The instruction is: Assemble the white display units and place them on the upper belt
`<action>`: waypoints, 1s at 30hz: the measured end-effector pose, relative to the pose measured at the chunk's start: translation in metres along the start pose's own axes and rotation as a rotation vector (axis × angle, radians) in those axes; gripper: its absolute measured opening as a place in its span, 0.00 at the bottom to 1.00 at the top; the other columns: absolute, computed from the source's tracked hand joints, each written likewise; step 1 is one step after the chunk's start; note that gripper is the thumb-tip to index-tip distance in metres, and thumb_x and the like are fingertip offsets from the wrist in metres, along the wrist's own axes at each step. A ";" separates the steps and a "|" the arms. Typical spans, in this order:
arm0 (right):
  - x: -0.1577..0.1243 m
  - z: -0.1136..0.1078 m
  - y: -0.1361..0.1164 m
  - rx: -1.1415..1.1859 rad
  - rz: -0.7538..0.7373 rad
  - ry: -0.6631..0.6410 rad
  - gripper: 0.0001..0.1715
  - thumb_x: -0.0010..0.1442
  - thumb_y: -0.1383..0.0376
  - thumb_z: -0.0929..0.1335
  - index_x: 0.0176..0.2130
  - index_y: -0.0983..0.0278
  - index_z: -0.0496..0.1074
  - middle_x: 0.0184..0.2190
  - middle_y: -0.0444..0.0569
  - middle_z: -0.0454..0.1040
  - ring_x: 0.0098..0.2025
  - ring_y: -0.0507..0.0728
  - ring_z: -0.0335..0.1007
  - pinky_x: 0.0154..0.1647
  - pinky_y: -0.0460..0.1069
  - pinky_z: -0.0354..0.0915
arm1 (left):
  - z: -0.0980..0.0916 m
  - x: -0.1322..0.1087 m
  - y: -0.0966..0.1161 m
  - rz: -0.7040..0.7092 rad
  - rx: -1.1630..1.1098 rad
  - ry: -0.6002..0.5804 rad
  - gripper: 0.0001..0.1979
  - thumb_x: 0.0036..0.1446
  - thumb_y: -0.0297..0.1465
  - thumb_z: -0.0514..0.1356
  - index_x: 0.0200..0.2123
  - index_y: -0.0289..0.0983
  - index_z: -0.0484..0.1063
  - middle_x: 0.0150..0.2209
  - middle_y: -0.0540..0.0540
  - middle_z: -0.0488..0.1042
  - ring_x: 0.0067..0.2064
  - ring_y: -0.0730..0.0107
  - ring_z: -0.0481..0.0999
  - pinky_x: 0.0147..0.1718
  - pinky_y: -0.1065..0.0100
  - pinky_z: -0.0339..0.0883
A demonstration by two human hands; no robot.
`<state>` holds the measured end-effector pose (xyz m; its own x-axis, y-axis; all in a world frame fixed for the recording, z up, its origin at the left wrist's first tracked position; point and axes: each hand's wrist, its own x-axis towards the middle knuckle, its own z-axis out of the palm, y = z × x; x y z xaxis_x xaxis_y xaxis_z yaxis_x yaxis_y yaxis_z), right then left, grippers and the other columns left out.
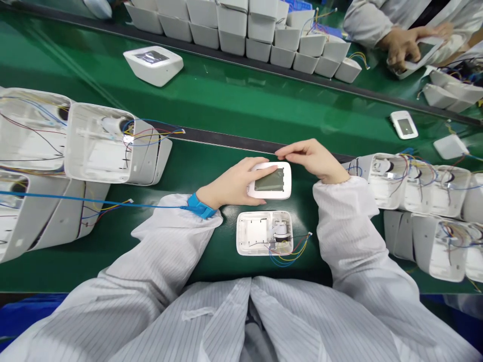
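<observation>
Just beyond the shell (252, 232), left hand (234, 183) has the panel (272, 183), long axis running left to right; right hand (316, 158) at its far-right corner, fingertips narrowed, can't tell on what.

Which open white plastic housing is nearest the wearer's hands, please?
The rounded white plastic housing lying alone between the striped white sleeves, unlike the grouped housings at either side.

Open, boxy white plastic housings (145, 156) trailing thin multicoloured wires (175, 131) flank a worker's fingers (293, 149) at a glossy green factory assembly bench (90, 271).
</observation>
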<state>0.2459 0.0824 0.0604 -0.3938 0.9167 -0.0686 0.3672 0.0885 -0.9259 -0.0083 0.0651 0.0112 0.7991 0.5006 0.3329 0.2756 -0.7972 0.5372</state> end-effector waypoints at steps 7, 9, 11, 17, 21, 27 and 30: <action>0.008 0.048 0.003 0.063 0.041 0.123 0.20 0.61 0.56 0.70 0.49 0.64 0.76 0.48 0.52 0.79 0.49 0.58 0.76 0.54 0.56 0.70 | 0.002 0.003 -0.002 -0.071 -0.002 -0.029 0.50 0.45 0.53 0.69 0.67 0.42 0.56 0.63 0.32 0.62 0.61 0.39 0.64 0.59 0.42 0.60; 0.008 0.055 0.004 0.024 0.003 0.151 0.21 0.61 0.55 0.70 0.49 0.63 0.76 0.49 0.52 0.79 0.50 0.58 0.76 0.55 0.56 0.70 | 0.002 0.003 -0.001 -0.090 -0.011 -0.030 0.51 0.44 0.55 0.69 0.68 0.41 0.56 0.62 0.32 0.63 0.61 0.39 0.64 0.59 0.42 0.60; 0.008 0.056 0.006 0.001 -0.018 0.180 0.21 0.60 0.53 0.70 0.49 0.62 0.77 0.50 0.51 0.79 0.50 0.59 0.75 0.55 0.56 0.70 | 0.002 0.003 -0.001 -0.107 -0.013 -0.034 0.52 0.44 0.56 0.69 0.67 0.42 0.56 0.62 0.32 0.63 0.60 0.40 0.65 0.59 0.43 0.60; 0.009 0.054 0.011 -0.084 -0.046 0.198 0.21 0.60 0.53 0.71 0.48 0.62 0.77 0.47 0.51 0.80 0.48 0.59 0.76 0.54 0.58 0.70 | 0.003 0.002 -0.005 -0.125 0.019 -0.027 0.50 0.43 0.54 0.70 0.66 0.43 0.59 0.61 0.33 0.65 0.59 0.39 0.65 0.57 0.42 0.61; 0.008 0.058 0.011 -0.103 -0.058 0.222 0.20 0.60 0.53 0.71 0.47 0.62 0.77 0.46 0.51 0.80 0.47 0.59 0.76 0.54 0.57 0.70 | 0.005 0.003 0.001 -0.115 0.030 -0.007 0.52 0.42 0.50 0.72 0.66 0.38 0.57 0.62 0.31 0.62 0.60 0.39 0.63 0.58 0.42 0.60; 0.011 0.059 0.015 -0.175 -0.006 0.468 0.32 0.60 0.45 0.69 0.54 0.62 0.73 0.54 0.56 0.75 0.53 0.62 0.73 0.57 0.60 0.67 | 0.016 0.004 0.013 -0.195 0.176 0.217 0.43 0.48 0.41 0.69 0.63 0.34 0.59 0.60 0.31 0.64 0.59 0.41 0.65 0.59 0.43 0.60; 0.011 0.058 0.016 -0.203 0.058 0.504 0.33 0.60 0.41 0.66 0.50 0.63 0.75 0.50 0.56 0.78 0.53 0.63 0.73 0.57 0.61 0.66 | 0.016 0.004 0.014 -0.206 0.209 0.331 0.40 0.49 0.45 0.68 0.62 0.35 0.62 0.61 0.32 0.64 0.61 0.39 0.64 0.61 0.41 0.57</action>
<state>0.1983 0.0708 0.0237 0.0667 0.9911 0.1154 0.5512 0.0598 -0.8322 0.0077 0.0507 0.0074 0.5110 0.7104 0.4839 0.5411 -0.7033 0.4611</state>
